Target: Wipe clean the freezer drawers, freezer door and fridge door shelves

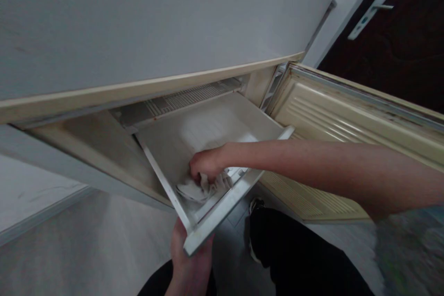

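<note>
A pale drawer (215,120) is pulled out from an open fridge or freezer compartment. My right hand (208,164) reaches into it from the right, its fingers closed on a crumpled whitish cloth (194,191) that lies against the drawer floor near the front left. My left hand (192,252) is under the drawer's front left corner, against its underside; the drawer hides most of its fingers.
The cream inner door (319,111) stands open on the right. A ribbed shelf (194,97) shows behind the drawer. Below are the grey floor (104,249) and my black-clad legs (294,249). A dark door (402,46) is at the upper right.
</note>
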A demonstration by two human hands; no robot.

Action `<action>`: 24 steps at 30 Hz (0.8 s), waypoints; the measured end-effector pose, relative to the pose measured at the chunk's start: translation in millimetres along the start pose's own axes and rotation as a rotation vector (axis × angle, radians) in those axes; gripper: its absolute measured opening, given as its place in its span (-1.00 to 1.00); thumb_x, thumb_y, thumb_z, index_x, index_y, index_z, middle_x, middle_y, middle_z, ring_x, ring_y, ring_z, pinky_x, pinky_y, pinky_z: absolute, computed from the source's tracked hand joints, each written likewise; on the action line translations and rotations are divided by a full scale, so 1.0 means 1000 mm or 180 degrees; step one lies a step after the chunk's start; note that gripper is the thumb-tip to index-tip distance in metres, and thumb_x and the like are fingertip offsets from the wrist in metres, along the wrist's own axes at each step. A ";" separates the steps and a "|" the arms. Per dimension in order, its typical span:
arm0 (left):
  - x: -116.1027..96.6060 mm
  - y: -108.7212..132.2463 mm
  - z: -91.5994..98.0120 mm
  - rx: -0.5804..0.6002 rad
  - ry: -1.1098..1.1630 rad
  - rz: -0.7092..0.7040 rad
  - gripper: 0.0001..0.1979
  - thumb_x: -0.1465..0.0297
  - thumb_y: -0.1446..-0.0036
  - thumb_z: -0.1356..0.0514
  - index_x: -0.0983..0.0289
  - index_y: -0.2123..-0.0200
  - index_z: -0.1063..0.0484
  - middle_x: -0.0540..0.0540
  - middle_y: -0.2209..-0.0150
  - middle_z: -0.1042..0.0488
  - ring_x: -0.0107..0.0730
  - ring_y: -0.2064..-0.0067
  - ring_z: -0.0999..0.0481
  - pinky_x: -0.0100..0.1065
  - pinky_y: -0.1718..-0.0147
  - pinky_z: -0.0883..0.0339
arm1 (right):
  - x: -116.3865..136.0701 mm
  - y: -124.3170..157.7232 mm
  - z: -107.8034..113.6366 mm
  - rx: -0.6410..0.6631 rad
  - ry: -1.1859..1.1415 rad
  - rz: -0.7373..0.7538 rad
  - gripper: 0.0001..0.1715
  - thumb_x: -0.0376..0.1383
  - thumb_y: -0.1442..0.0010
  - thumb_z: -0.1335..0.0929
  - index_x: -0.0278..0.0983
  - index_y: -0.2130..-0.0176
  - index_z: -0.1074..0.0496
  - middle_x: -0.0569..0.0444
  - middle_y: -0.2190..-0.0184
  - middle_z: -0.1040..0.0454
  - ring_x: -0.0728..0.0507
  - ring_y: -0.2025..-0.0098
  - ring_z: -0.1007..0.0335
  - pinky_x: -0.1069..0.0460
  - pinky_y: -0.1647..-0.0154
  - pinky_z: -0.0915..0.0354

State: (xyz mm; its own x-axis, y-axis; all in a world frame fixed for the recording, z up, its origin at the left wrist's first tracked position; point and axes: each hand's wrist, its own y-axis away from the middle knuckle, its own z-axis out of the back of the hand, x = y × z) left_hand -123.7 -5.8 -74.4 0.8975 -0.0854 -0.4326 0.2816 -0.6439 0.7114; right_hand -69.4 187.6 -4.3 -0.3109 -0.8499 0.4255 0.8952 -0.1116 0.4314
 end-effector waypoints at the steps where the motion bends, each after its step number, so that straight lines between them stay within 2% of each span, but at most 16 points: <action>1: -0.002 0.001 -0.003 -0.0093 -0.0037 0.0035 -0.73 0.40 -0.16 -0.08 0.25 0.10 -0.48 0.14 0.30 -0.59 -0.11 0.32 -0.64 -0.13 0.42 -0.60 | 0.003 0.008 -0.001 0.0168 -0.0210 -0.0049 -0.62 -0.66 0.20 -0.57 -0.23 0.44 -0.65 0.20 0.43 -0.60 -0.06 0.33 -0.44 0.09 0.19 -0.29; 3: -0.005 0.002 -0.008 -0.0265 -0.0121 0.0059 -0.76 0.45 -0.17 -0.04 0.24 0.16 -0.45 0.13 0.30 -0.58 -0.07 0.30 -0.65 -0.03 0.39 -0.62 | 0.009 0.030 0.007 0.0133 -0.0465 -0.0275 -0.63 -0.69 0.16 -0.50 -0.23 0.52 -0.60 0.23 0.52 -0.53 -0.02 0.40 -0.37 0.10 0.26 -0.24; 4: -0.007 0.004 -0.010 -0.0279 -0.0129 0.0032 -0.77 0.47 -0.16 -0.04 0.24 0.17 -0.44 0.12 0.30 -0.58 -0.06 0.30 -0.65 0.02 0.38 -0.62 | 0.014 0.045 0.014 -0.0160 -0.0500 -0.0422 -0.65 -0.68 0.11 -0.45 -0.25 0.50 -0.59 0.21 0.50 -0.53 -0.03 0.39 -0.37 0.10 0.25 -0.24; 6: -0.008 0.006 -0.013 -0.0267 -0.0114 -0.0041 -0.79 0.47 -0.15 -0.06 0.22 0.18 -0.43 0.11 0.31 -0.57 -0.04 0.29 -0.64 0.07 0.37 -0.62 | 0.030 0.085 0.027 -0.1227 -0.0490 -0.0791 -0.71 -0.61 0.03 -0.38 -0.27 0.41 -0.58 0.14 0.38 -0.57 -0.05 0.30 -0.41 0.08 0.18 -0.25; 8: -0.009 0.007 -0.014 -0.0265 -0.0112 -0.0062 -0.80 0.47 -0.13 -0.07 0.21 0.19 -0.42 0.10 0.29 -0.57 -0.04 0.28 -0.64 0.06 0.36 -0.62 | 0.054 0.131 0.027 -0.2492 -0.0609 -0.1178 -0.77 -0.50 -0.02 -0.33 -0.27 0.33 -0.54 0.09 0.28 -0.57 -0.09 0.21 -0.43 0.06 0.12 -0.27; 10: -0.010 0.008 -0.015 -0.0280 -0.0133 -0.0008 -0.79 0.47 -0.12 -0.08 0.21 0.19 -0.43 0.10 0.26 -0.57 -0.07 0.28 -0.63 0.02 0.37 -0.63 | 0.079 0.170 0.006 -0.3436 -0.0941 -0.1541 -0.85 -0.39 -0.03 -0.29 -0.24 0.36 -0.45 0.08 0.36 -0.50 -0.10 0.27 -0.41 0.04 0.19 -0.27; 12: -0.012 0.008 -0.017 -0.0293 -0.0150 0.0036 -0.78 0.46 -0.12 -0.07 0.21 0.18 -0.43 0.11 0.25 -0.57 -0.10 0.29 -0.63 -0.03 0.37 -0.63 | 0.095 0.190 -0.035 -0.3989 -0.1476 -0.1896 -0.89 -0.28 -0.03 -0.29 -0.20 0.36 -0.38 0.10 0.44 -0.42 -0.10 0.39 -0.32 0.03 0.35 -0.22; 14: -0.013 0.008 -0.018 -0.0331 -0.0141 0.0047 -0.77 0.46 -0.13 -0.06 0.22 0.16 -0.44 0.13 0.25 -0.56 -0.09 0.28 -0.63 -0.02 0.37 -0.63 | 0.097 0.187 -0.083 -0.3961 -0.2124 -0.2296 -0.84 -0.16 -0.12 -0.32 -0.18 0.34 -0.40 0.07 0.44 -0.43 -0.14 0.39 -0.34 0.00 0.37 -0.25; 15: -0.013 0.007 -0.019 -0.0341 -0.0144 0.0051 -0.77 0.46 -0.15 -0.06 0.23 0.16 -0.44 0.14 0.26 -0.55 -0.07 0.27 -0.63 0.00 0.37 -0.62 | 0.093 0.178 -0.105 -0.3978 -0.2370 -0.2491 -0.76 -0.08 -0.16 -0.33 -0.19 0.31 -0.42 0.04 0.40 -0.48 -0.17 0.34 -0.39 -0.02 0.32 -0.29; 17: -0.013 0.006 -0.019 -0.0310 -0.0155 0.0019 -0.77 0.44 -0.19 -0.04 0.23 0.14 -0.45 0.16 0.25 -0.54 -0.03 0.24 -0.64 0.06 0.37 -0.62 | 0.081 0.156 -0.137 -0.4054 -0.2725 -0.2724 -0.60 0.06 -0.20 -0.34 -0.20 0.21 -0.46 -0.02 0.25 -0.55 -0.22 0.20 -0.48 -0.08 0.16 -0.37; 18: -0.013 0.005 -0.018 -0.0275 -0.0167 -0.0005 -0.76 0.44 -0.21 -0.03 0.22 0.14 -0.46 0.16 0.24 -0.54 -0.02 0.23 -0.64 0.08 0.37 -0.61 | 0.073 0.145 -0.146 -0.4138 -0.2800 -0.2785 -0.54 0.11 -0.20 -0.34 -0.21 0.17 -0.44 -0.05 0.20 -0.56 -0.23 0.14 -0.49 -0.09 0.10 -0.37; 21: -0.014 0.001 -0.016 -0.0164 -0.0165 -0.0100 -0.75 0.42 -0.25 -0.01 0.19 0.13 -0.47 0.17 0.20 -0.55 0.02 0.17 -0.64 0.14 0.33 -0.61 | 0.055 0.128 -0.149 -0.4281 -0.2692 -0.2853 -0.49 0.15 -0.21 -0.32 -0.22 0.17 -0.35 -0.04 0.20 -0.53 -0.21 0.15 -0.47 -0.08 0.10 -0.37; 24: -0.016 -0.001 -0.017 -0.0059 0.0005 -0.0197 -0.71 0.39 -0.29 -0.02 0.17 0.04 -0.49 0.19 0.10 -0.57 0.01 0.07 -0.64 0.06 0.24 -0.65 | 0.043 0.123 -0.133 -0.4121 -0.2495 -0.2851 -0.51 0.14 -0.24 -0.30 -0.22 0.18 -0.30 0.00 0.25 -0.50 -0.17 0.22 -0.43 -0.05 0.19 -0.32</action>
State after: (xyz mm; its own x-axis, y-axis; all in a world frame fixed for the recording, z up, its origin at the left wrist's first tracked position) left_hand -133.0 9.8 -58.7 0.8787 -0.0447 -0.4752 0.3428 -0.6338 0.6934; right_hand 69.6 68.4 -38.5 -0.5230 0.0792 0.8487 -0.0880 -0.9954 0.0387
